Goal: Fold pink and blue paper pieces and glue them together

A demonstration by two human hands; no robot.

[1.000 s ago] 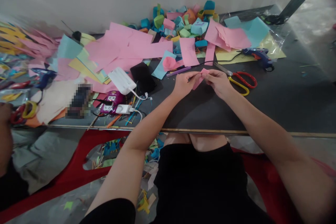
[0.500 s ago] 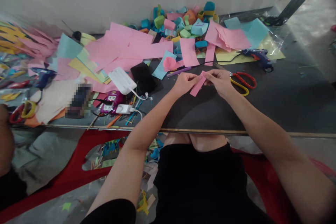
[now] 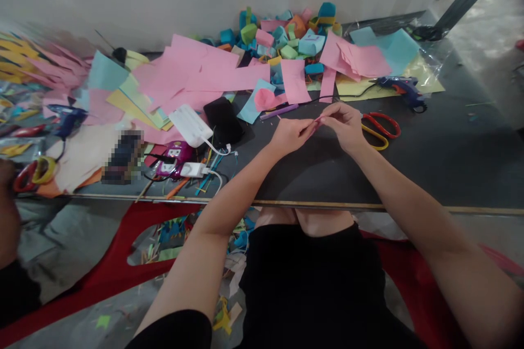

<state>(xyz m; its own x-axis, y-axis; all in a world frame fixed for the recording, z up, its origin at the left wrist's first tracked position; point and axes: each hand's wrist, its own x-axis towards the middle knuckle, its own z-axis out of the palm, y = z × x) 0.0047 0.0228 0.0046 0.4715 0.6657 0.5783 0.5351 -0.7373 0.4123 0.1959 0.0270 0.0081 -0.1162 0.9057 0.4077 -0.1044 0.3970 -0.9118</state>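
Observation:
A pink paper strip is pinched between the fingertips of both hands, just above the dark table. Only a thin sliver of it shows; my fingers cover most of the rest. My left hand is closed on it from the left, fingers pointing right. From the other side, my right hand grips it with thumb and fingertips, its wrist near scissors with red and yellow handles. Behind my hands lie a purple stick, a rolled pink paper piece and a flat pink paper piece.
Folded coloured paper pieces are heaped against the wall. A blue glue gun lies at the right, another glue gun at the left. A black phone, a white power bank and cables lie left. Another person's arm is at the left edge.
The pink strip hung down flat between my hands before; now it is turned or folded and mostly hidden by my fingers. My left hand has rotated slightly, fingers more level.

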